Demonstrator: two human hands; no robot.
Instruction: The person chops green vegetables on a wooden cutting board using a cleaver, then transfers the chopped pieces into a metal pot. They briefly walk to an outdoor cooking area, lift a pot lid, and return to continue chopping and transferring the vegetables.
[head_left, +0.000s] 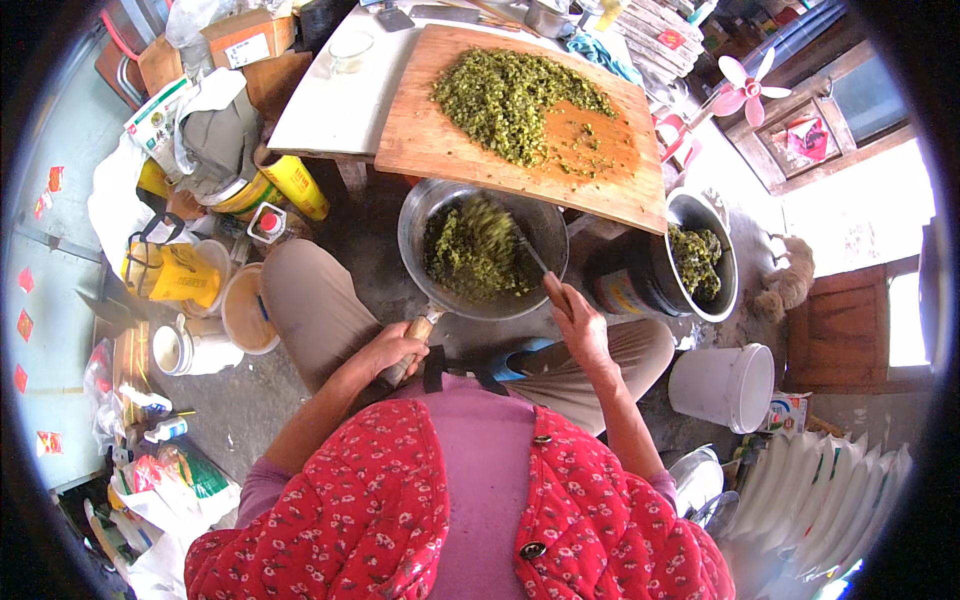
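Observation:
A round metal wok (409, 232) holds chopped green vegetables (450, 255) and lies between the knees. My left hand (391, 349) grips its wooden handle (421, 328). In my right hand (581, 322) is a metal spatula (534, 247); its blade is in the chopped greens, some of which look blurred by motion. Just beyond the wok, a wooden cutting board (405, 135) bears a large heap of finely chopped greens (502, 97) and scattered bits. Right of the wok, a metal basin (731, 289) with uncut, dark green vegetables (696, 262) rests over a black bucket (626, 277).
The board lies on a white table (322, 112) with a glass (350, 52). A white bucket (720, 386) stands at the right, and a pink fan (752, 88) farther back. Tubs, including one brownish tub (247, 307), stand at the left. An animal (791, 274) is near the doorway.

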